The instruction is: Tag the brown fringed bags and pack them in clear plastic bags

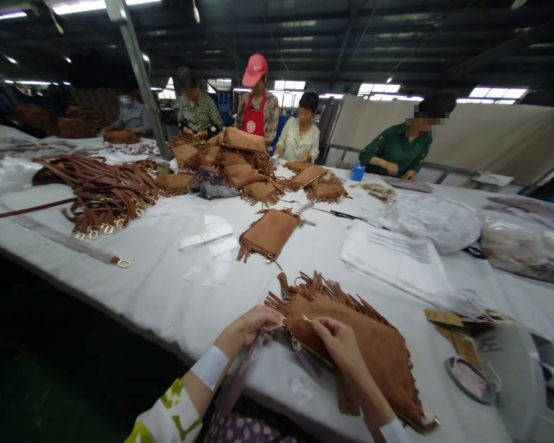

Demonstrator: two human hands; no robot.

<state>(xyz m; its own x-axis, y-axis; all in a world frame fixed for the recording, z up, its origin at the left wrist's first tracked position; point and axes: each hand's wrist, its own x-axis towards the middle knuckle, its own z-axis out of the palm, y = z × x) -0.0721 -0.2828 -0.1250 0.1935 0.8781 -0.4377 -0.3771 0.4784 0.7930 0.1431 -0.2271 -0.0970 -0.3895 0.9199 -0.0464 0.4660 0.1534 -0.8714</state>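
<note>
A brown suede fringed bag [364,338] lies at the table's front edge, its zipper side towards me. My left hand [261,323] is closed at the bag's left corner, beside a small gold ring. From its fingers hangs a strap in clear plastic wrap [244,372]. My right hand [339,341] is over the bag, thumb and forefinger pinched on a small pale end, too small to name. A second wrapped piece [307,357] hangs from the zipper side between my hands. Under my right wrist, a brown card tag [346,394] shows in part.
Another fringed bag [270,234] lies ahead, with a pile of bags [244,157] behind it. Brown straps with gold clasps [106,191] are heaped left. White plastic bags [388,252], tags [461,344] and a round dark-rimmed dish [471,380] lie right. Several co-workers stand across the table.
</note>
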